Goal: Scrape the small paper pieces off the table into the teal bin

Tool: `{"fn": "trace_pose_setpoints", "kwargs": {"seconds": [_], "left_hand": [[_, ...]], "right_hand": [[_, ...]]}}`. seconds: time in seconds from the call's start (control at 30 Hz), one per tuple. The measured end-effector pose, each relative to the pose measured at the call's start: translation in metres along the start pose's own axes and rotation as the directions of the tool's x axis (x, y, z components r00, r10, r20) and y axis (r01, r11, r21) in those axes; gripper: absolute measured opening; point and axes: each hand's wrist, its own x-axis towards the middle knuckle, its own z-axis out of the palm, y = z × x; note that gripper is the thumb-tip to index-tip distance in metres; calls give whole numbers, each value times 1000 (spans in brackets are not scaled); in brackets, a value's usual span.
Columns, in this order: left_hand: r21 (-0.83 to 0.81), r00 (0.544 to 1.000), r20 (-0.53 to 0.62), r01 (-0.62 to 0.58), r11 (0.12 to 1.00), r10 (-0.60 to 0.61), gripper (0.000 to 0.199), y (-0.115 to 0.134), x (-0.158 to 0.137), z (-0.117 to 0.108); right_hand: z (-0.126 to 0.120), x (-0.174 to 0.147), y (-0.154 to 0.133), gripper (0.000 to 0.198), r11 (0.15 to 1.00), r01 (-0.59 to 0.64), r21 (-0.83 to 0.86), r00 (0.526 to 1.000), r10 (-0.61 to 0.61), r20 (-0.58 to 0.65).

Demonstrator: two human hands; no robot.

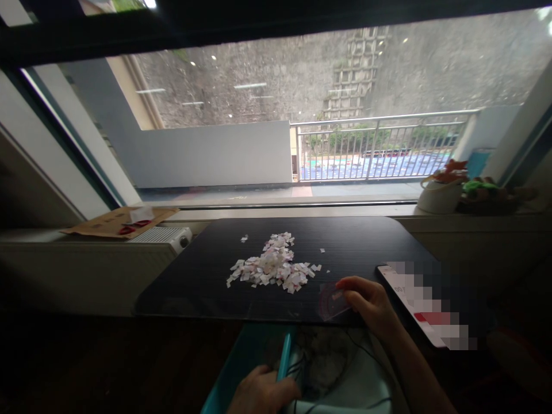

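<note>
A heap of small white paper scraps [273,263] lies on the dark tabletop [349,241]. My right hand [366,302] pinches a thin clear plastic piece with pinkish curved markings, like a protractor [331,302], at the table's front edge, right of the heap. Below that edge, my left hand [263,391] is closed by a turquoise strip [284,356], which looks like part of a bin's rim; its fingertips are partly hidden. A turquoise bin [235,362] and a pale container [362,382] with dark cords are under the table edge.
A phone with a lit, partly blurred screen [409,302] lies on the table's right side. At left, red scissors [134,226] and brown paper [103,223] rest by a radiator [161,237]. A white pot [437,192] stands on the sill at right.
</note>
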Motion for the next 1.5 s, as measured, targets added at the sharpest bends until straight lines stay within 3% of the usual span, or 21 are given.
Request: {"fn": "trace_pose_setpoints", "kwargs": {"seconds": [0.1,0.2,0.27,0.4,0.57,0.7,0.87,1.07,1.23,1.4,1.5], "left_hand": [[47,998,19,-59,997,58,23,4,4,9],[180,973,74,-227,957,217,17,10,10,16],[247,947,76,-321,914,312,20,14,14,15],[313,920,15,-375,872,390,21,20,19,4],[334,924,72,-378,864,376,15,24,23,-3],[306,928,62,-369,878,369,22,26,24,-3],[308,922,25,-374,875,386,23,27,26,-2],[320,927,40,-366,874,374,23,30,28,-3],[281,929,81,-369,886,361,19,33,29,-9],[275,938,132,-345,897,320,13,36,29,-13],[283,937,140,-347,894,319,15,38,30,-13]], "right_hand": [[-3,6,3,30,999,-24,-38,994,20,-107],[-6,10,5,32,997,-44,-68,985,32,-168],[-6,10,6,30,997,-35,-72,991,25,-133],[-6,8,6,28,998,10,-58,1000,-8,30],[-6,8,4,34,997,2,-75,1000,-4,-27],[-7,7,2,30,998,4,-59,995,2,98],[-8,7,3,29,996,-8,-89,999,5,-34],[-9,4,-3,25,997,22,-80,981,-6,195],[-10,3,-3,24,998,0,-65,997,5,74],[-7,1,-5,24,999,-30,-21,977,34,212],[-8,1,-5,25,999,-42,-15,971,44,236]]}}
